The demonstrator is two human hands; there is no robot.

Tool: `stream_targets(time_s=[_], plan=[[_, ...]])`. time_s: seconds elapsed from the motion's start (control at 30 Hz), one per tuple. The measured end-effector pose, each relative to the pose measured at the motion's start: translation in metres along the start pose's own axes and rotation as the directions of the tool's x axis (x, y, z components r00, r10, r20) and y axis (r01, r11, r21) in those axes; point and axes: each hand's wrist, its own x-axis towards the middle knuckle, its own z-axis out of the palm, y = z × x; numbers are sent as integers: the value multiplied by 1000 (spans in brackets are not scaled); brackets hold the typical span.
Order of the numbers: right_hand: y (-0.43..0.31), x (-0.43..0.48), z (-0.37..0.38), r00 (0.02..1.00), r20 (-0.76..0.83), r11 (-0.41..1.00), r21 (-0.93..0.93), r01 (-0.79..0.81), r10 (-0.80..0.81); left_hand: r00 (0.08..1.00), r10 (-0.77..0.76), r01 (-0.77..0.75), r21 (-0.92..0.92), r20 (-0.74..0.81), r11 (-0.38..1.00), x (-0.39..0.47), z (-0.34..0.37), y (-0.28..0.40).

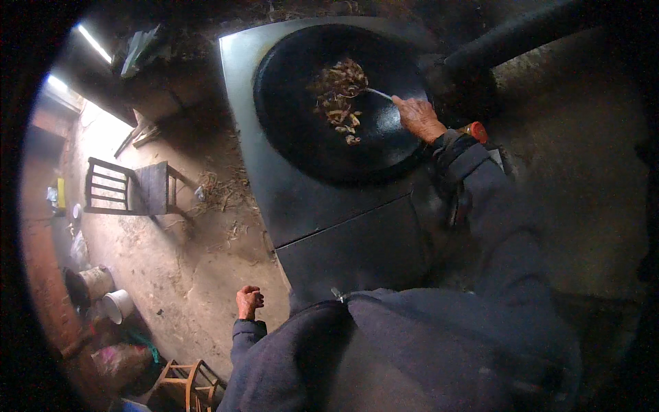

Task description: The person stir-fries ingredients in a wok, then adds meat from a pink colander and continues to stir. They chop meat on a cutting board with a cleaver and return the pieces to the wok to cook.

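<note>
In a large dark wok (309, 149) set into the stove top lies a heap of sliced brownish food (340, 77), with smaller pieces trailing toward me. My right hand (419, 119) grips the handle of a metal ladle or spatula (380, 94), whose head rests among the food and is partly hidden by it. At my left side, over the floor, my left hand (249, 301) hangs away from the stove with its fingers curled. Whether anything small is inside those fingers cannot be made out.
The stove's metal top (239, 92) has a bright left edge. A jar with a red lid (478, 132) stands beside my right wrist. On the left are a wooden chair (149, 188), dry plant scraps (221, 190), a white bucket (118, 306) and a wooden stool (190, 381). A dark pipe (515, 36) slants above right.
</note>
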Motion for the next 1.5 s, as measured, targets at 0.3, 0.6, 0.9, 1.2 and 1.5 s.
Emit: stream_targets(time_s=[0.3,0.6,0.9,1.2,1.5], plan=[[5,-60,-109,986,125,984,-126,125,-109,997,26,-28,25,74,999,0,9,10],[25,-48,-76,882,444,957,288,26,-158,1000,-13,11,107,14,994,12,2,-2],[-28,23,14,996,-91,997,-75,-7,0,1000,-3,4,31,-31,1000,5,1,3],[-20,-33,-72,924,-249,916,-350,194,-291,993,91,-93,30,74,995,8,5,1],[21,-68,-113,983,137,988,111,108,-123,998,55,-56,61,21,997,2,5,1]])
